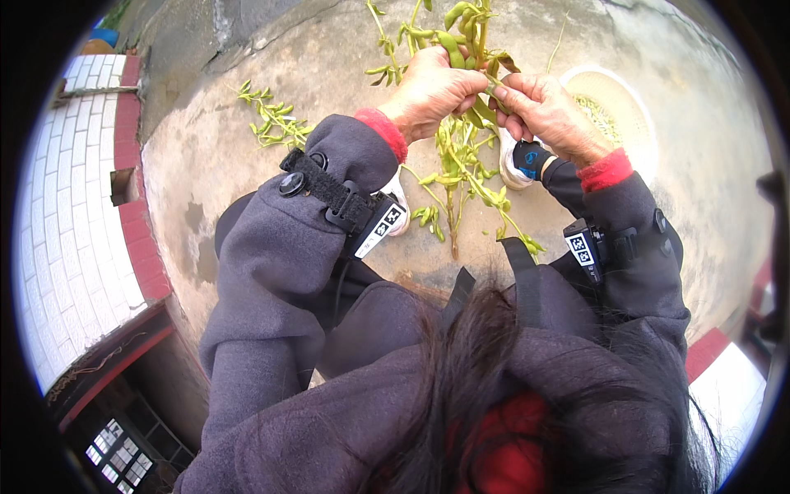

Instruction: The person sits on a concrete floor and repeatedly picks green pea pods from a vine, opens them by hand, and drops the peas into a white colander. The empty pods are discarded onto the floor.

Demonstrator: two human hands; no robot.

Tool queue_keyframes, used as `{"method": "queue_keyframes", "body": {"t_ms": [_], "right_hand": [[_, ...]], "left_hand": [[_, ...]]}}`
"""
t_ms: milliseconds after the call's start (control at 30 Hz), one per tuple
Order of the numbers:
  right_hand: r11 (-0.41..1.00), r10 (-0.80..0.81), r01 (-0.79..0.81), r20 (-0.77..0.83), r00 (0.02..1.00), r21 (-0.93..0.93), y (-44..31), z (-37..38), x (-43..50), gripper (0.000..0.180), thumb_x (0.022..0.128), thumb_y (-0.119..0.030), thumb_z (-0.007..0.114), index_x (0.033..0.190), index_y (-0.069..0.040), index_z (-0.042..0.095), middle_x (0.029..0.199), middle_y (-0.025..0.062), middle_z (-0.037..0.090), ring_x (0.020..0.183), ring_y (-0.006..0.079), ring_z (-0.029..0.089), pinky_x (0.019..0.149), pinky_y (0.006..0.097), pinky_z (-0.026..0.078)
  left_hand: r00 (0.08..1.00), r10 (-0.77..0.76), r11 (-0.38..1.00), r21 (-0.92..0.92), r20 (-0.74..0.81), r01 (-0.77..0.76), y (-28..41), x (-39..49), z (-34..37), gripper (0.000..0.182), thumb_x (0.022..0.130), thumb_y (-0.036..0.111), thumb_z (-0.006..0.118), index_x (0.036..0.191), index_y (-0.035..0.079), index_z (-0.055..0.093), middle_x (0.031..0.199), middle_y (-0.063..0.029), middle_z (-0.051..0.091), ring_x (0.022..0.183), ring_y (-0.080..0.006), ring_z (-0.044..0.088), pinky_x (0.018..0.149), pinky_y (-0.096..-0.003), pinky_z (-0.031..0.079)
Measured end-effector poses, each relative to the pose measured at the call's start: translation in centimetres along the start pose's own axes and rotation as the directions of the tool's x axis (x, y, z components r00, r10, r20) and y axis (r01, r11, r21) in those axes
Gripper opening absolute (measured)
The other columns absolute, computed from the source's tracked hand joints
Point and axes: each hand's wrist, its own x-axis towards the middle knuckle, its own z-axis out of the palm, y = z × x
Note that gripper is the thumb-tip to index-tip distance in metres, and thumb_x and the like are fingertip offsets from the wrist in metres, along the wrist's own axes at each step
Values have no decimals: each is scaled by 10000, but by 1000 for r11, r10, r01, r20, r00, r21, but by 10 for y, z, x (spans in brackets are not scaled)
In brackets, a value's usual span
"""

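Observation:
My left hand (435, 92) is closed around a green soybean stalk (483, 31) hung with plump pods, in front of me. My right hand (543, 111) meets it from the right, thumb and fingers pinching a green pod (495, 83) between the two hands. Part of the stalk is hidden behind my fingers. Below my hands, on the concrete between my shoes, lies another soybean plant (453, 167) with its bare stem pointing towards me. To the right of my right hand stands a white plastic basket (642, 117), with small green pieces at its bottom.
A soybean branch (274, 120) lies on the concrete floor (185, 142) to the left. My white shoe (515, 163) is close beside the basket. A white-tiled wall with a red edge (133, 234) runs along the left.

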Motion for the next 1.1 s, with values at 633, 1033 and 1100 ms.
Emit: {"method": "queue_keyframes", "body": {"t_ms": [633, 1033, 1100], "right_hand": [[805, -113, -47, -230, 966, -592, 6, -35, 7, 273, 773, -112, 402, 983, -5, 541, 689, 158, 573, 627, 201, 555, 607, 308, 426], [837, -375, 129, -386, 843, -532, -2, -20, 5, 245, 763, -175, 550, 966, -37, 557, 613, 66, 559, 566, 122, 530, 531, 251, 423], [907, -356, 255, -285, 890, -336, 0, -14, 8, 271, 765, -170, 573, 1006, -49, 554, 696, 40, 578, 602, 65, 498, 571, 218, 418]], "left_hand": [[988, -72, 997, -7, 138, 74, -1, 6, -14, 289, 754, -8, 508, 1036, 22, 451, 983, -76, 552, 526, -53, 492, 446, -158, 417], [964, -135, 987, -55, 228, 151, 0, 6, -15, 337, 781, -1, 449, 1106, 70, 396, 1002, -91, 548, 533, -60, 475, 466, -176, 381], [960, -137, 985, -65, 243, 157, -1, 4, -12, 268, 783, 22, 481, 1046, 63, 447, 844, -26, 557, 521, -48, 465, 454, -165, 367]]}}
